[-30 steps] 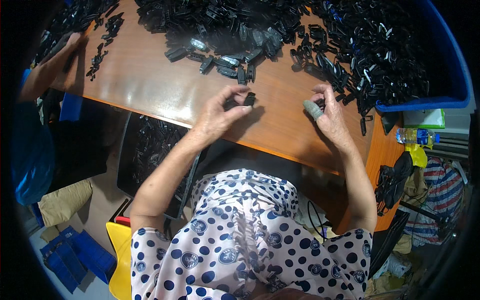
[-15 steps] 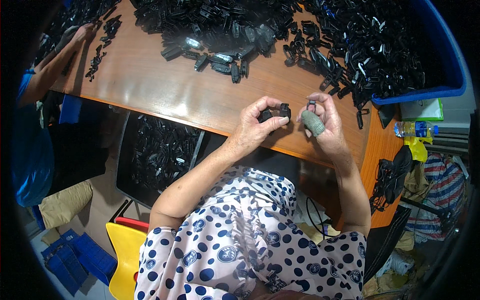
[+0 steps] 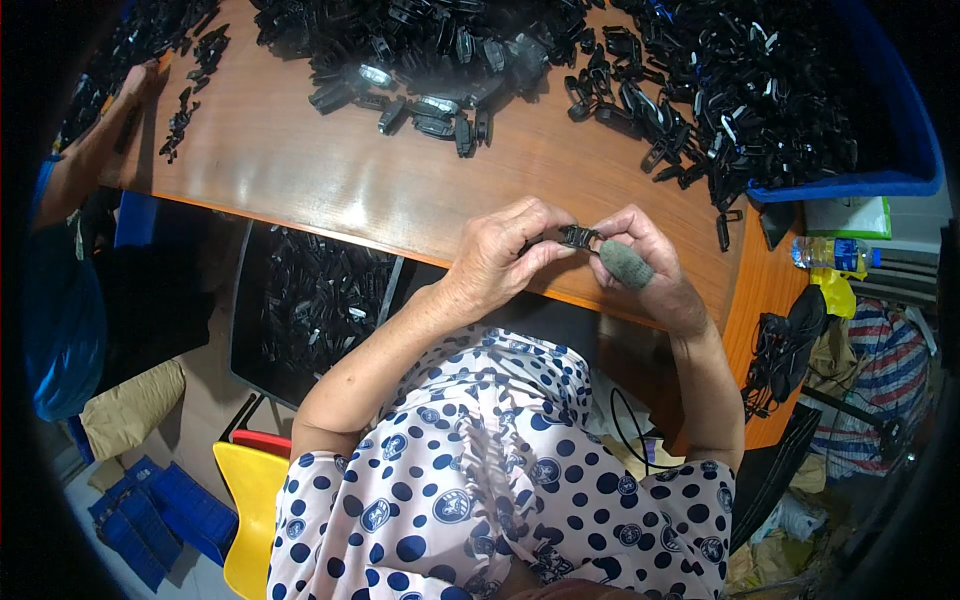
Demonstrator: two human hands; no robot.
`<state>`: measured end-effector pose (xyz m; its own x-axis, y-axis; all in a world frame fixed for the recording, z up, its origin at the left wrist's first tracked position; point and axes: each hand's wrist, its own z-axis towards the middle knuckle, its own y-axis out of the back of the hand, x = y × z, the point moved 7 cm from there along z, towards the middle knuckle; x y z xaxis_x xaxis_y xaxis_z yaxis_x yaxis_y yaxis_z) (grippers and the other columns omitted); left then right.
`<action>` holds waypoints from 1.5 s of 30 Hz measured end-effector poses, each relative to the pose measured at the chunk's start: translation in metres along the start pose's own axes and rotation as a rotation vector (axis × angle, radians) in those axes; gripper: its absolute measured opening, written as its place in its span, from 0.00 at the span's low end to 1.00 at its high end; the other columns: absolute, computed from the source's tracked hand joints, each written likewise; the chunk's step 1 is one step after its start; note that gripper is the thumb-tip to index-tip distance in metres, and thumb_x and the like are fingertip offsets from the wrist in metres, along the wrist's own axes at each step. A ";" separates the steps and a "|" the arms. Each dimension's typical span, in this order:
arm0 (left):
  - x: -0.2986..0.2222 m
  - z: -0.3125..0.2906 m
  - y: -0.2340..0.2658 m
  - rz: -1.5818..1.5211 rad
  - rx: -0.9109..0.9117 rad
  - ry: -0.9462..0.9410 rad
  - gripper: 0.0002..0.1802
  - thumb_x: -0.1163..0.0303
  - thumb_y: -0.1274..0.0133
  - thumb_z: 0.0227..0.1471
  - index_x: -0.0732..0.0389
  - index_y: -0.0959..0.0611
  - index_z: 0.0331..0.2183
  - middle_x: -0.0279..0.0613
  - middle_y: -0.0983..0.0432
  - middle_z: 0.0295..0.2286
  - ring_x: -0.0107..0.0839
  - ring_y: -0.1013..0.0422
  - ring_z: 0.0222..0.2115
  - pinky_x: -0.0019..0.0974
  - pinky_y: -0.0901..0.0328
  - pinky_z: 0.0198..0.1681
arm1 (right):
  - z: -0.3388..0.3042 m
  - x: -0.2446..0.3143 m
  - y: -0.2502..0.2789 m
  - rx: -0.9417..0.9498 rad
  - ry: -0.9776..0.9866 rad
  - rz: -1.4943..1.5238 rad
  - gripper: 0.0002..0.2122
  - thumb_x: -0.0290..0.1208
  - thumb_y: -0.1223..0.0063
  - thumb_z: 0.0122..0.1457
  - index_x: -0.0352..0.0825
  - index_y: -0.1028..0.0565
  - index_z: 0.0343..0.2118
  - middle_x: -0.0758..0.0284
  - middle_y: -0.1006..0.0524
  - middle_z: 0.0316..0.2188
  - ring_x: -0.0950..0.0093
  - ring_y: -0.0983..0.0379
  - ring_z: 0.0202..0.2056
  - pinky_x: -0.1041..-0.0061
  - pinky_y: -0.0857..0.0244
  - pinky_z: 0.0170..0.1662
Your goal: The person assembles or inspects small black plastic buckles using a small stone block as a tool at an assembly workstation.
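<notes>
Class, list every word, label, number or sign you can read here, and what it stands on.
No text is readable.
Label on the plastic bottle: too small, blurred.
Round emblems on the polka-dot blouse: too small.
Black plastic part in the left hand: no readable marks.

"What colour is the tabletop?"

"Wood brown; the held plastic part is black, the finger cover grey-green."

"And the patterns?"

"The shirt has navy dots on pale pink; the woven bag has red, white and blue stripes."

"The chair?"

"Yellow."
</notes>
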<state>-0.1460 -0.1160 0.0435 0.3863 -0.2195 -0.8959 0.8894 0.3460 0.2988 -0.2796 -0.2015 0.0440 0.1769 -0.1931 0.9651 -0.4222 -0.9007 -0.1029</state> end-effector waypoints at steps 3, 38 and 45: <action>-0.002 0.000 0.002 0.007 -0.003 -0.019 0.11 0.75 0.41 0.46 0.64 0.21 0.35 0.42 0.24 0.31 0.33 0.26 0.29 0.31 0.32 0.31 | 0.002 -0.002 0.004 -0.031 -0.044 -0.133 0.12 0.38 0.53 0.63 0.34 0.31 0.42 0.73 0.29 0.28 0.86 0.37 0.30 0.86 0.43 0.33; 0.057 -0.073 0.067 -0.956 -0.401 0.671 0.14 0.79 0.41 0.47 0.70 0.22 0.38 0.46 0.38 0.51 0.26 0.27 0.28 0.26 0.29 0.32 | 0.096 -0.006 -0.117 0.490 -0.085 0.310 0.36 0.35 0.47 0.58 0.32 0.55 0.64 0.61 0.34 0.48 0.80 0.32 0.38 0.85 0.36 0.40; 0.061 -0.095 0.080 -0.909 -0.447 0.791 0.11 0.79 0.47 0.52 0.64 0.22 0.39 0.33 0.27 0.26 0.20 0.30 0.22 0.22 0.34 0.26 | 0.102 -0.035 -0.137 0.547 -0.275 0.439 0.31 0.28 0.52 0.61 0.34 0.51 0.64 0.66 0.27 0.34 0.84 0.31 0.30 0.88 0.37 0.30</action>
<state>-0.0743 -0.0145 -0.0187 -0.6991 0.0086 -0.7150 0.5375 0.6657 -0.5176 -0.1373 -0.1108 0.0003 0.3402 -0.6046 0.7202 -0.0158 -0.7694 -0.6385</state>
